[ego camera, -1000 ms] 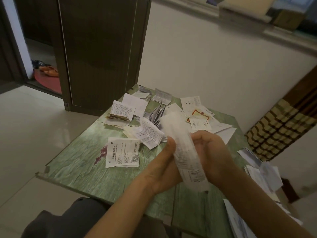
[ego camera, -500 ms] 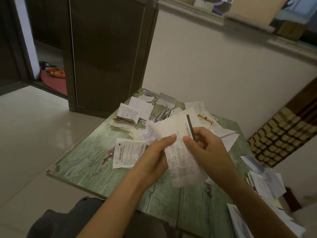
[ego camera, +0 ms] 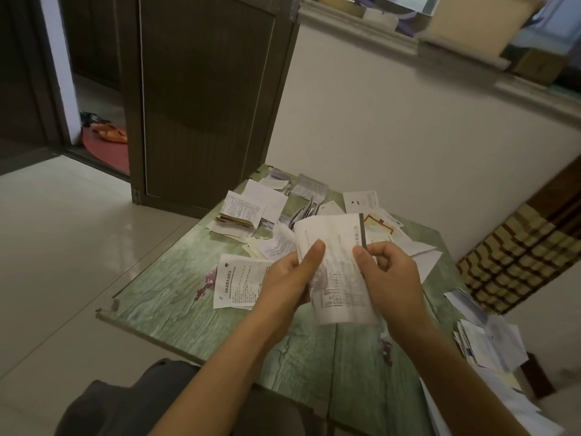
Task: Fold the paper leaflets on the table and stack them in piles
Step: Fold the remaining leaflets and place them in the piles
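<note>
The leaflet is up off the bench, held between both hands. Its long axis runs roughly from 6 to 12 o'clock, with the near end hanging free toward the person and the far end flaring above the scattered papers. The left hand pinches its 9 o'clock edge, thumb laid on the printed face and fingers hidden behind the sheet. The right hand pinches the 3 o'clock edge likewise, thumb forward and the other fingers curled. Both grip at about mid-length, equally near, so the next fold probably brings the far end over to the near end, though a side-to-side fold cannot be ruled out. The pile of folded leaflets sits at about 10 o'clock from the hands, nearer the left hand, which looks better placed to set this one down. A flat leaflet lies on the bench just beside that hand at 9 o'clock.
</note>
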